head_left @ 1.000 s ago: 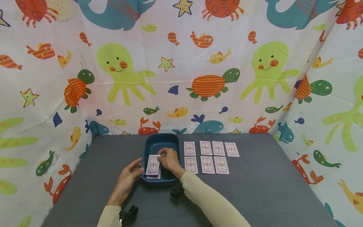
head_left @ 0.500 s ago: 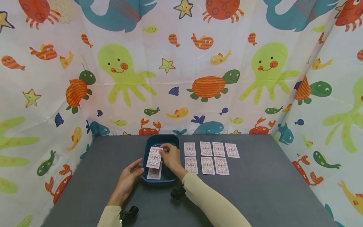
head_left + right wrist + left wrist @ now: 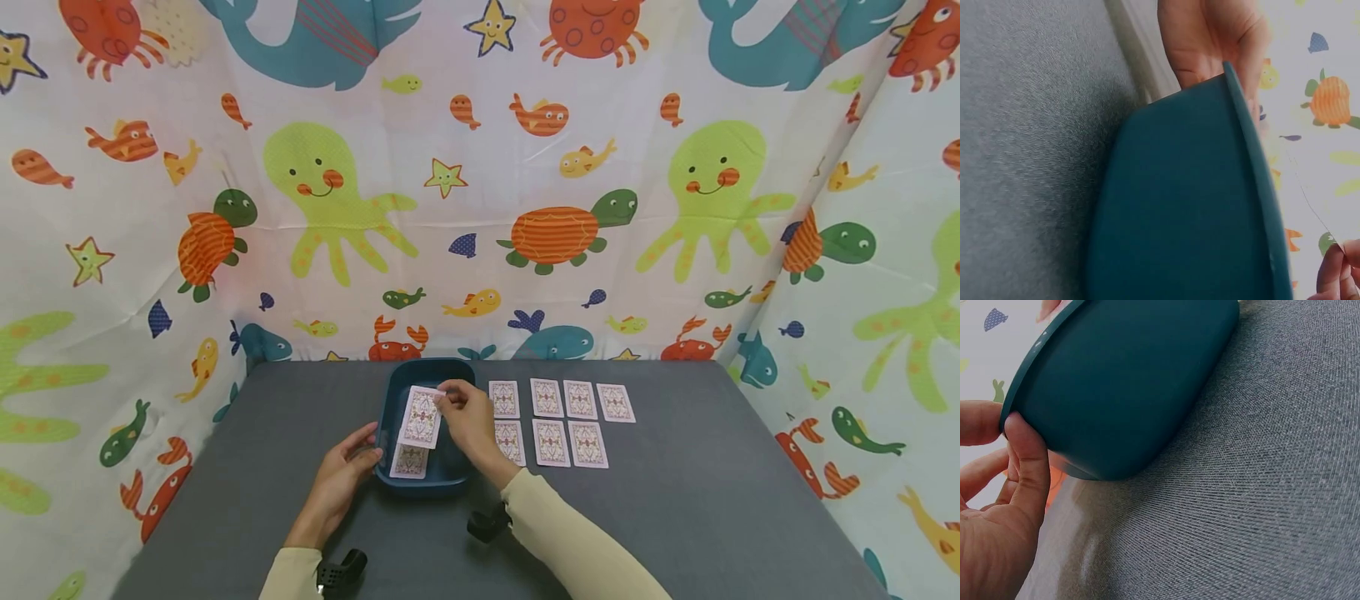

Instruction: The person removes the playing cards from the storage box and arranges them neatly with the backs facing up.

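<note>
My right hand (image 3: 472, 423) pinches a playing card (image 3: 422, 418) by its upper right corner, patterned back facing up, over the dark blue-green plastic tub (image 3: 452, 483). Beneath it, another card or small pile (image 3: 409, 463) lies face down on the tub's floor, partly covered. With thumb and finger, my left hand (image 3: 339, 479) grips the tub's left rim; the left wrist view shows the thumb (image 3: 1027, 447) against the outer wall. In the right wrist view the held card appears edge-on as a thin line above the right fingers (image 3: 1334, 275).
Right of the tub, several face-down cards (image 3: 551, 442) lie in two rows on the grey cloth-covered table (image 3: 712, 508). My right hand and forearm overlap the leftmost ones. A curtain (image 3: 480, 175) printed with sea animals hangs behind the table and along its sides.
My right hand has lifted the card off the one below in the tub and moved it up, then rightward. My left hand stays on the rim.
</note>
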A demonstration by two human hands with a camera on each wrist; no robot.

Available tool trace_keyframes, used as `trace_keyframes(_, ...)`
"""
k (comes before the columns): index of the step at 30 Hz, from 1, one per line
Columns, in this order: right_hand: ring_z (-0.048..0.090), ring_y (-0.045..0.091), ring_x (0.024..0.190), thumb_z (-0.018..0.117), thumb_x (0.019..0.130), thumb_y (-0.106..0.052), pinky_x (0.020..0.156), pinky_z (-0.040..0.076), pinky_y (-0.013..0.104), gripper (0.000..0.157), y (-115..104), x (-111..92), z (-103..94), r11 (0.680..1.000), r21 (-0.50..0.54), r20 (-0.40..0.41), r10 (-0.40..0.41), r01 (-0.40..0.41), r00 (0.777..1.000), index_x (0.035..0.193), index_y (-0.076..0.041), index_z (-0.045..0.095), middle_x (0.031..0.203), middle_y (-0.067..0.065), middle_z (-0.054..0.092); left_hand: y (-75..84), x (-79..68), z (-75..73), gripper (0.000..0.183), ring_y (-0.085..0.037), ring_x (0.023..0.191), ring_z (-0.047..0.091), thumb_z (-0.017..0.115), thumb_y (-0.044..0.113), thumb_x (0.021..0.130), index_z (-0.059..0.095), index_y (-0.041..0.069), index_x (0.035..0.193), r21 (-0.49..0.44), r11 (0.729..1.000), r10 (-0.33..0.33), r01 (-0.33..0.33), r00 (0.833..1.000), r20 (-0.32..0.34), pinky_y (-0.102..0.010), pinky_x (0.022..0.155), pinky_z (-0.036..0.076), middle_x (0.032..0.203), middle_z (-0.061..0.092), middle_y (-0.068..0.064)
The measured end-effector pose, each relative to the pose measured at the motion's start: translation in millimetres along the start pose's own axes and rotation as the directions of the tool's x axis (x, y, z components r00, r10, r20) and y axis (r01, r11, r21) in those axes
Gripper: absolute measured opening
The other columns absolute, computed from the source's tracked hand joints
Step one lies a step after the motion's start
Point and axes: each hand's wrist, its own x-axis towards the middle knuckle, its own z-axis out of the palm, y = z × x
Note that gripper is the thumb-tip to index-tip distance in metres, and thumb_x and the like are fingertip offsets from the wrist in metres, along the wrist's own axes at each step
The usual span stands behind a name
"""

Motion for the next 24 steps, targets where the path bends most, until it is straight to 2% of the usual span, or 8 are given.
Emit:
trace_keyframes(7, 0.057, 0.009, 0.069, 0.071, 0.090, -0.019, 0.062, 0.047, 0.022, 0.012, 3, -4, -18.6, 1.000, 0.006, 0.026, 0.023, -0.024, 0.999, 0.102, -0.016, 0.073, 0.083, 0.003, 0.067, 0.7, -1.3, 0.0, 0.050, -0.023, 0.118, 0.051, 0.057, 0.011, 0.097, 0.046, 0.016, 0.145, 0.000, 1.000, 0.006, -0.006, 1.000, -0.002, -0.034, 0.098, 0.042, 0.138, 0.044, -0.011)
trace_keyframes(16, 0.059, 0.012, 0.074, 0.070, 0.090, -0.018, 0.068, 0.050, 0.025, 0.012, 6, -15, -40.4, 0.998, 0.025, 0.035, 0.051, -0.052, 0.998, 0.102, -0.016, 0.073, 0.086, 0.006, 0.068, 0.2, -3.6, -1.6, 0.050, -0.015, 0.103, 0.055, 0.058, 0.009, 0.096, 0.046, 0.013, 0.145, -0.033, 0.999, 0.009, -0.010, 1.000, -0.006, -0.026, 0.087, 0.046, 0.136, 0.044, -0.013)
trace_keyframes(24, 0.060, 0.012, 0.075, 0.070, 0.090, -0.015, 0.065, 0.048, 0.023, 0.014, 16, -20, -61.8, 0.996, 0.050, -0.002, 0.076, -0.075, 0.997, 0.104, -0.012, 0.073, 0.086, 0.007, 0.070, 3.2, -3.7, 0.8, 0.051, -0.015, 0.104, 0.055, 0.059, 0.010, 0.096, 0.045, 0.013, 0.146, -0.039, 0.999, 0.016, -0.015, 1.000, 0.007, -0.025, 0.088, 0.046, 0.138, 0.042, -0.014)
